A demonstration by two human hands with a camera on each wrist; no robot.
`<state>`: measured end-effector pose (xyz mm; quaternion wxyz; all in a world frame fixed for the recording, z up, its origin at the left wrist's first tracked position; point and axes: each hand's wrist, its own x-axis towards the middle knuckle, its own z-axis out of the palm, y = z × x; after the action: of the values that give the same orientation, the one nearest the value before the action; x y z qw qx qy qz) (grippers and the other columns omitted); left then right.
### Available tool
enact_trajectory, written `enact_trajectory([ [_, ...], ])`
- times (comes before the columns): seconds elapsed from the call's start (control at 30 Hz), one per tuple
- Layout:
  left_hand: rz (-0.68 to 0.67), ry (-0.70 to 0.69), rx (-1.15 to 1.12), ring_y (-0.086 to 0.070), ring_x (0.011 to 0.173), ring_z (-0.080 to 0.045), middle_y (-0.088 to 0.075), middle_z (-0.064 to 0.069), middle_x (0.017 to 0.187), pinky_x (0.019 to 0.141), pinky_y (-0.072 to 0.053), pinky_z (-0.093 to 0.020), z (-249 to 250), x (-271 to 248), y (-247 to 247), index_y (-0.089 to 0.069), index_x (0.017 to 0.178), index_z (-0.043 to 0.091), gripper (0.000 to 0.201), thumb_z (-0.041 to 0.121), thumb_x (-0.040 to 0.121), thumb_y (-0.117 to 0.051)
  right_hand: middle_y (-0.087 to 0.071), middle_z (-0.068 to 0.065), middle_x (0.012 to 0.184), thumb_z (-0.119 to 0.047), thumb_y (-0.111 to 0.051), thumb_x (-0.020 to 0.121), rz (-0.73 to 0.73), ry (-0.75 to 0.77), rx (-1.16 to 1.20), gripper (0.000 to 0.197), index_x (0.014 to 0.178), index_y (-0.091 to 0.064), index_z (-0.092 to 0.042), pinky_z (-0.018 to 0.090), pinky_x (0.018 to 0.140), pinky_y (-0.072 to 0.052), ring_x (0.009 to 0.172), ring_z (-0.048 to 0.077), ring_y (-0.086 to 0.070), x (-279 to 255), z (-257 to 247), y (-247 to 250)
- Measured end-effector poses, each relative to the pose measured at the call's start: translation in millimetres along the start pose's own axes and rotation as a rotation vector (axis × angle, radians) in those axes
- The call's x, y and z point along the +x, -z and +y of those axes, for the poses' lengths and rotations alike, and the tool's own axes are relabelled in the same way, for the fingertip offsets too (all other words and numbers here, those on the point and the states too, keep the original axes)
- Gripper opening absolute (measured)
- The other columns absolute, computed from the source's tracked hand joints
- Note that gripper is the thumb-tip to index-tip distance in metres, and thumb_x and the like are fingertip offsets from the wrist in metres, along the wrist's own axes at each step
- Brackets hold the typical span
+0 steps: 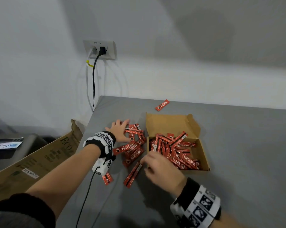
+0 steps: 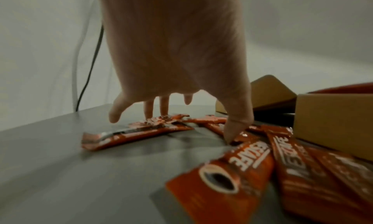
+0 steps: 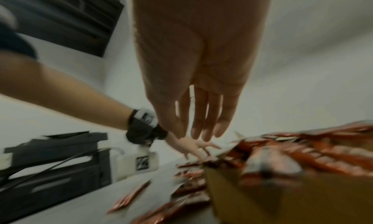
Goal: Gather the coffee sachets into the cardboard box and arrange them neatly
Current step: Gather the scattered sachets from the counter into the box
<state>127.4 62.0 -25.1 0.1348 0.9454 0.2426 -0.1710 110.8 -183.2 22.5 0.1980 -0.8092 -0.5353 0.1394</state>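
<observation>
Many sachets (image 1: 175, 150) lie messy in the box (image 1: 203, 155), more wait on the table (image 1: 237, 145) at its nine o'clock, under spread left fingers (image 1: 122, 123); right hand (image 1: 158, 165) holds nothing.

Left arm reaches from lower left of head view toward centre, forearm bare, marker band on wrist; left hand (image 1: 119, 130) palm down, fingers (image 2: 149, 109) spread and straight, thumb tip pressed down. Right arm enters from lower right, marker band on wrist; right hand (image 1: 160, 167) near centre, palm down, fingers (image 3: 198, 120) straight and together, holding nothing, blurred
</observation>
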Motion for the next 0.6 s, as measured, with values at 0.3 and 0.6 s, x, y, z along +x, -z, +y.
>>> enact_trajectory([
  [0.3,-0.039,-0.197,0.238,-0.014,0.137,-0.039,0.000,-0.013,0.153,0.100,-0.036,-0.061,19.8,10.3,-4.8,-0.021,0.143,0.037,0.068,0.035,0.086,-0.058,-0.003,0.012,0.156,0.002,-0.050,0.089,-0.400,-0.003,-0.281,0.068,0.147,-0.019,-0.014,0.053,0.113,-0.023,0.141,0.041,-0.004,22.0,-22.0,-53.5],
  [0.6,-0.023,-0.346,0.294,-0.035,0.122,-0.030,-0.027,-0.012,0.137,0.100,-0.042,-0.040,22.7,4.7,-14.9,-0.039,0.135,0.022,0.047,0.009,0.091,-0.048,-0.047,0.022,0.127,-0.002,-0.039,0.095,-0.245,0.143,-0.326,0.029,0.122,-0.049,0.004,0.048,0.091,-0.046,0.117,0.038,-0.042,22.1,-15.5,-58.0],
])
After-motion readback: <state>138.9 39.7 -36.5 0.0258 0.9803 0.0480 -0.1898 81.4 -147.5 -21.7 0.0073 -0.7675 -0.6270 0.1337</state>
